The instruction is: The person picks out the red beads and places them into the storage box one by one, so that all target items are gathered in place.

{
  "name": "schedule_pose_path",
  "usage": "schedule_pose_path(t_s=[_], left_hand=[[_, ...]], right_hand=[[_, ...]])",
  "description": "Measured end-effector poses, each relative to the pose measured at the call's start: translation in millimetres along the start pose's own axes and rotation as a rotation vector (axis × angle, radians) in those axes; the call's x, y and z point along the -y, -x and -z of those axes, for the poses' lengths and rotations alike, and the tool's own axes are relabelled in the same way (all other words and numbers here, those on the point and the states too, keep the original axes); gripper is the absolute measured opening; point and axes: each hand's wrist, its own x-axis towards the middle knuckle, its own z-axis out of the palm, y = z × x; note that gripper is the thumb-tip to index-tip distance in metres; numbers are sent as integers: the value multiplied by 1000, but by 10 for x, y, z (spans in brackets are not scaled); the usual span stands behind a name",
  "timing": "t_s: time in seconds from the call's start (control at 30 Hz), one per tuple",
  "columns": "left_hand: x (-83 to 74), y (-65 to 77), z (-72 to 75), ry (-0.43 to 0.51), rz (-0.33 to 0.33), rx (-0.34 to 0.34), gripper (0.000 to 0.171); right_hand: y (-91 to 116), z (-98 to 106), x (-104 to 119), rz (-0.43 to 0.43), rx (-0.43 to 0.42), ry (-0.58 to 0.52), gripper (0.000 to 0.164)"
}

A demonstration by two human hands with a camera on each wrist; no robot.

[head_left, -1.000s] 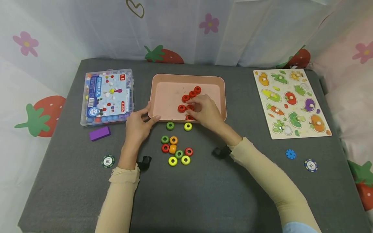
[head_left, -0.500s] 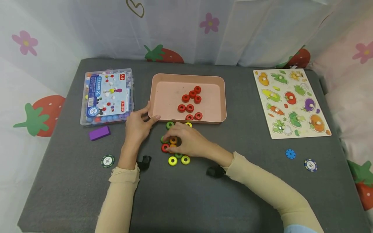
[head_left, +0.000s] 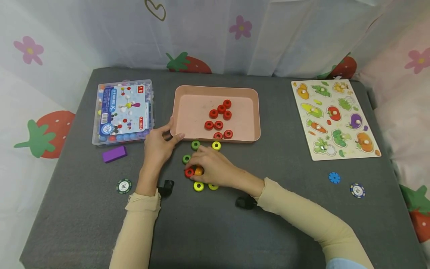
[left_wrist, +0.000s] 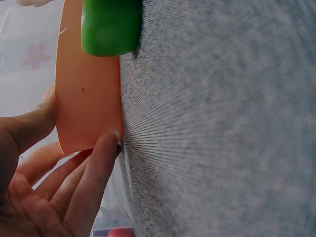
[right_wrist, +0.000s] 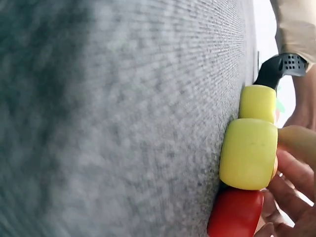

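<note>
My left hand (head_left: 158, 149) grips the front-left corner of a shallow pink tray (head_left: 188, 137). In the left wrist view its thumb is at the rim, with the fingers against the side. Inside the tray lie several red ring beads (head_left: 209, 125). My right hand (head_left: 215, 168) is over the loose beads in front of the tray, thumb and forefinger pinching a red bead (head_left: 189, 172). Beside it are an orange bead (head_left: 199, 171), a green bead (head_left: 186, 159) and yellow beads (head_left: 198, 186). The palm hides others; in the right wrist view another red bead (right_wrist: 236, 215) shows.
A clear case (head_left: 123, 110) of coloured pieces stands left of the tray, a purple block (head_left: 114, 154) before it. Far right lies a wooden vegetable puzzle (head_left: 336, 119). Chips (head_left: 124, 186) lie on the grey table (head_left: 201, 231). Curtains hang behind the table.
My right hand has left a red bead in the tray and moved down to the loose beads, closing on a red one. A green bead has shifted slightly left. The left hand stays put.
</note>
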Motion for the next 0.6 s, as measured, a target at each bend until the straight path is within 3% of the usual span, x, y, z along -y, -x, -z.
schedule_pose_path(t_s=[0.17,0.37,0.6], left_hand=[[3,0,4,-1,-1,1,63],[5,-2,6,-7,-1,2,63],[-5,9,10,8,12,4,63]], right_hand=[[-1,81,-16,-31,-32,-78,27],[-26,283,-139,-101,-205,-111,31],[-34,595,-517,-204,-379,-118,29]])
